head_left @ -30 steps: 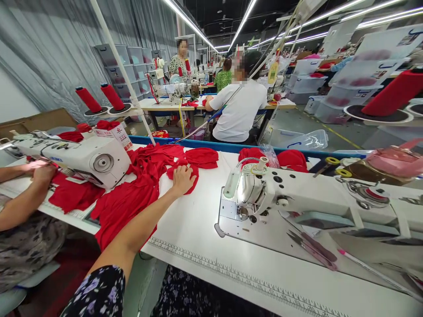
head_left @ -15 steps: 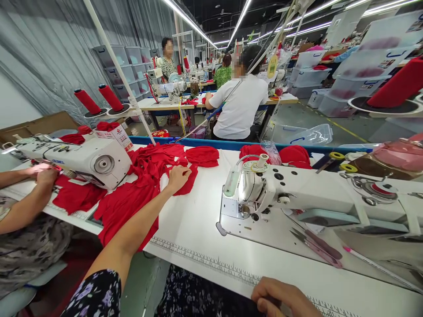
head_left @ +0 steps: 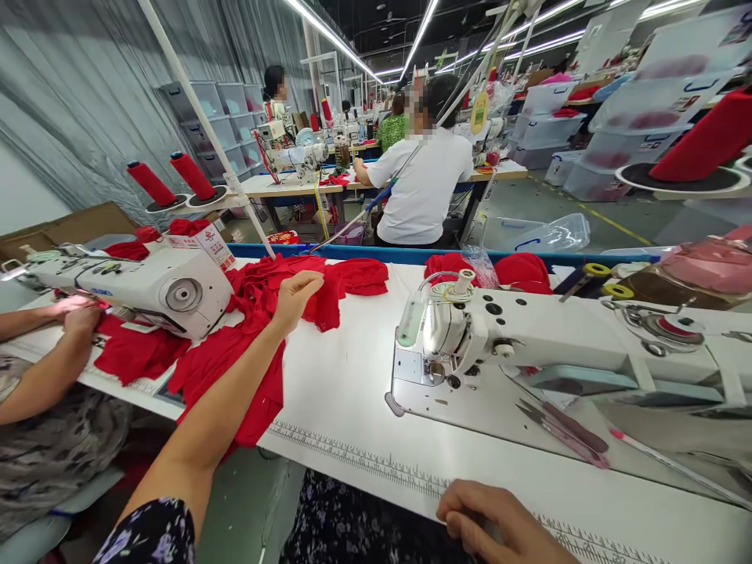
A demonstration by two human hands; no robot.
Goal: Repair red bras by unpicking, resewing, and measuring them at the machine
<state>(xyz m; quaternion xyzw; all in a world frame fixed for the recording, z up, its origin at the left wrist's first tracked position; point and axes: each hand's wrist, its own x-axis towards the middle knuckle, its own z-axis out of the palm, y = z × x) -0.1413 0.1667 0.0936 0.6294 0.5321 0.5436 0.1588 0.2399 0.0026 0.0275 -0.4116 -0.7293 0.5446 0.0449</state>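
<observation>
My left hand (head_left: pixel 295 300) reaches out over the heap of red fabric (head_left: pixel 258 290) on the left of the table. Its fingers are pinched together at the edge of a red cloth piece (head_left: pixel 322 312), which lies just under and beside them. Near the table's front edge, my right hand (head_left: pixel 490 517) rests with curled fingers over the printed ruler strip (head_left: pixel 364 462). Whatever lies inside that curl is hidden. A white sewing machine (head_left: pixel 529 333) stands to the right, with its needle area (head_left: pixel 435 372) beyond my right hand.
Thread snips (head_left: pixel 567 435) and a pink-tipped pen (head_left: pixel 663 462) lie at the right. A second sewing machine (head_left: pixel 146 290) stands left, where a co-worker's hands (head_left: pixel 79 309) handle red fabric. Red bundles (head_left: pixel 520 272) sit behind my machine; a thread stand pole (head_left: pixel 193 102) rises at left.
My left hand has moved up and left, and the red cloth piece beneath it has shifted the same way. My right hand stays almost in place at the table edge.
</observation>
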